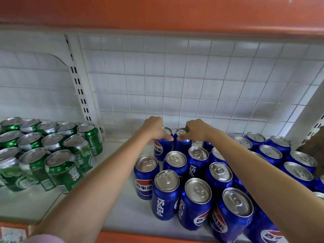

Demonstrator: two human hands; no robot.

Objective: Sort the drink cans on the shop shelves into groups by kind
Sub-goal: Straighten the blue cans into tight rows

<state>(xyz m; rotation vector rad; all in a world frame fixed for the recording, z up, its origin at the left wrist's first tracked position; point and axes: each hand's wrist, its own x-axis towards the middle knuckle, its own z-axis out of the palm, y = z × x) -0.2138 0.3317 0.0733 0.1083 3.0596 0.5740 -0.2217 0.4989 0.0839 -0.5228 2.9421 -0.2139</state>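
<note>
Left hand (155, 128), right hand (194, 129) outstretched, each gripping rear blue can (160, 148).

Both forearms bare, no watch, rings or gloves on left hand (154, 128) or right hand (196, 129). Pale pink sleeve (46, 239) edge at lower left, left arm.

Bright even light, fisheye-bent edges, soft focus

Pepsi cans (165, 195): glossy blue metal, brushed silver lids. Green cans (64, 171): same glossy metal. Shelf (121, 174): smooth matt white. Back grid (175, 81): white-coated wire.
</note>
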